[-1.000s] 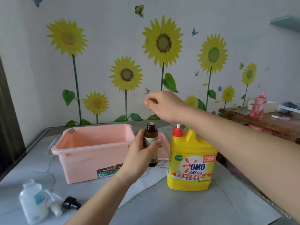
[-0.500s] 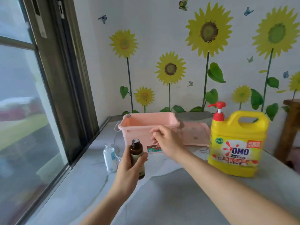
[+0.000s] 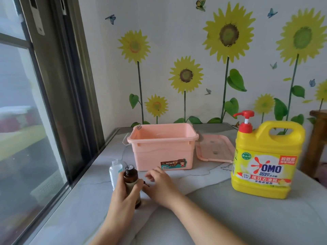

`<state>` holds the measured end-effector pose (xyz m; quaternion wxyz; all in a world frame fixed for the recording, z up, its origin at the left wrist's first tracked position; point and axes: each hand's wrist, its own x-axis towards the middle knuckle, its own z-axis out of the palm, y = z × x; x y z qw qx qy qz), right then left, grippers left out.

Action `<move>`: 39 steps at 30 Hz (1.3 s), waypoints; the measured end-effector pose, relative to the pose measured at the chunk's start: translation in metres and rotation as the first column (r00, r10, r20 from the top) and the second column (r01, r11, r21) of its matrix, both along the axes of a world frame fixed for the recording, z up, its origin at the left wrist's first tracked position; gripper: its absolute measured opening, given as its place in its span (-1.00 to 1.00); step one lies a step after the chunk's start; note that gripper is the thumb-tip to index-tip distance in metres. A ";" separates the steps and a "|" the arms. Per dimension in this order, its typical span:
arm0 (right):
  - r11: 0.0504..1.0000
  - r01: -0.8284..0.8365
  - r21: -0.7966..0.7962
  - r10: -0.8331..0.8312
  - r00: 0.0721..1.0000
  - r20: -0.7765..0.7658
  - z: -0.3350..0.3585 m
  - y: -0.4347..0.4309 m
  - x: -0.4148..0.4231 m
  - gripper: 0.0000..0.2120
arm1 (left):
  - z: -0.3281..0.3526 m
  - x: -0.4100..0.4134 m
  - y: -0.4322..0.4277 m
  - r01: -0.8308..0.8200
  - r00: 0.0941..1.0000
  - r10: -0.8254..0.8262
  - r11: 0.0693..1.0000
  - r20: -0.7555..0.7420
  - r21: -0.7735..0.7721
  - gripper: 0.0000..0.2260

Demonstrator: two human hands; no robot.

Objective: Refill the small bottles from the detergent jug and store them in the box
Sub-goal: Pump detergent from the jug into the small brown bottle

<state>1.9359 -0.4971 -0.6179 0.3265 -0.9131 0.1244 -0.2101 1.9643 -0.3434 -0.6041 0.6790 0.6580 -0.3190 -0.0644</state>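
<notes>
Holding the brown bottle (image 3: 131, 175) upright in my left hand (image 3: 123, 197), I had fingers and thumb wrapped round its lower body. Its neck and uncapped mouth stood clear above them, long axis vertical, low over the near-left part of the worktop (image 3: 221, 218). How full it was I could not tell through the dark glass.

Just to its right, touching the edge of my grip, a small dark piece (image 3: 146, 183) showed against the worktop. I judged it to be the cap, though it was mostly hidden. My right hand (image 3: 159, 186) lay palm down right beside it, fingers loosely bent, tips near that piece. Whether they pinched it, I could not tell. That hand was plainly the nearer one, so capping would fall to it, coming in from the right and down onto the mouth.

A clear bottle (image 3: 115, 171), also uncapped, stood just behind my left hand. Straight beyond both hands sat the pink box (image 3: 162, 147), open, with its lid (image 3: 214, 149) lying flat to its right. The yellow detergent jug (image 3: 265, 160) with its red pump (image 3: 245, 121) stood well apart on the right. A window (image 3: 26, 103) ran along the left edge.
</notes>
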 end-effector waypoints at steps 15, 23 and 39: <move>0.886 0.054 0.461 -0.213 0.929 0.302 0.003 -0.005 -0.019 -0.97 | -0.003 -0.003 -0.007 -0.029 0.996 0.023 0.997 0.082 0.067 -0.73; 0.894 0.043 0.445 -0.257 0.864 0.433 0.011 -0.009 -0.049 -0.83 | -0.005 -0.010 -0.032 0.081 0.996 -0.082 0.996 0.042 0.026 -0.85; 0.973 0.132 -0.188 -0.094 0.976 0.198 0.205 -0.064 -0.103 -0.76 | 0.005 -0.009 -0.098 0.268 0.964 -0.268 0.964 0.000 0.001 -0.75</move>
